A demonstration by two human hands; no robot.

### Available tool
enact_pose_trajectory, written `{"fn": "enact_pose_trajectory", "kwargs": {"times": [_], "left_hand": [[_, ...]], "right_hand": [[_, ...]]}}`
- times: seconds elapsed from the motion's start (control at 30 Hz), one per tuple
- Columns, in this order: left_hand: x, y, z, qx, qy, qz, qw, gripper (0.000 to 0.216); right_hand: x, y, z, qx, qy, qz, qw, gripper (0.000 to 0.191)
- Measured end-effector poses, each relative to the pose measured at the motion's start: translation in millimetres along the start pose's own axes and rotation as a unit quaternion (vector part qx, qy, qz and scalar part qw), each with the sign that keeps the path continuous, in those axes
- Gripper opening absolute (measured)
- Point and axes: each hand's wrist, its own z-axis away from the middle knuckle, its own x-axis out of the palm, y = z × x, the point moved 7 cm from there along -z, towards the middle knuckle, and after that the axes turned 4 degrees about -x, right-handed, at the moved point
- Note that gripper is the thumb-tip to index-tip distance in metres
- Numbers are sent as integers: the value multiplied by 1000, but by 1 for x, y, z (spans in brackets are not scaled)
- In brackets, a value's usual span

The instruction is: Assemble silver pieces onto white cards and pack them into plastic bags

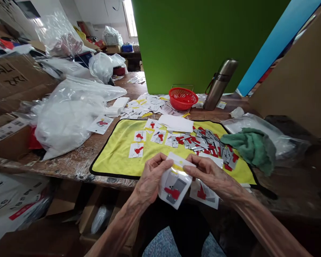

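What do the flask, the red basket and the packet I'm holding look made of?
Flask: probably satin stainless steel, from its grey metallic sheen. Red basket: likely smooth plastic, its wall perforated and evenly coloured. Packet: seemingly glossy clear plastic film, showing glare and contents.

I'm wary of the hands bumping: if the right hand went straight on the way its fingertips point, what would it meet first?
Beyond the clear pouch in its grip, the right hand would probably meet the left hand first, across the pouch's top; depth is unclear here.
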Motion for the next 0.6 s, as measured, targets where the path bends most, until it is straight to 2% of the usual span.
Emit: {"fn": "enact_pose_trajectory", "kwargs": {"times": [0.1, 0.17, 0.2, 0.27, 0.37, 0.5, 0.6], "left_hand": [[19, -15, -6, -21, -23, -42, 999, 30], [30, -21, -12, 14, -19, -158, 987, 27], [35, -22, -15, 50, -11, -239, 970, 25], [46, -27, -19, 128, 10, -401, 907, 24], [57, -42, -24, 177, 42, -556, 811, 29], [63, -50, -32, 161, 66, -637, 751, 30], [69, -34, -38, 173, 50, -667, 723, 25]], "right_hand": [[-27, 10, 16, 36, 31, 26, 999, 42], [-48, 17, 25, 53, 42, 60, 996, 43], [-60, 20, 28, 54, 53, 90, 993, 43], [-82, 23, 29, 39, 93, 190, 977, 39], [-105, 29, 27, 2, 173, 359, 917, 28], [-114, 41, 20, -40, 218, 463, 858, 21], [-119, 29, 12, -90, 238, 515, 818, 22]]}}
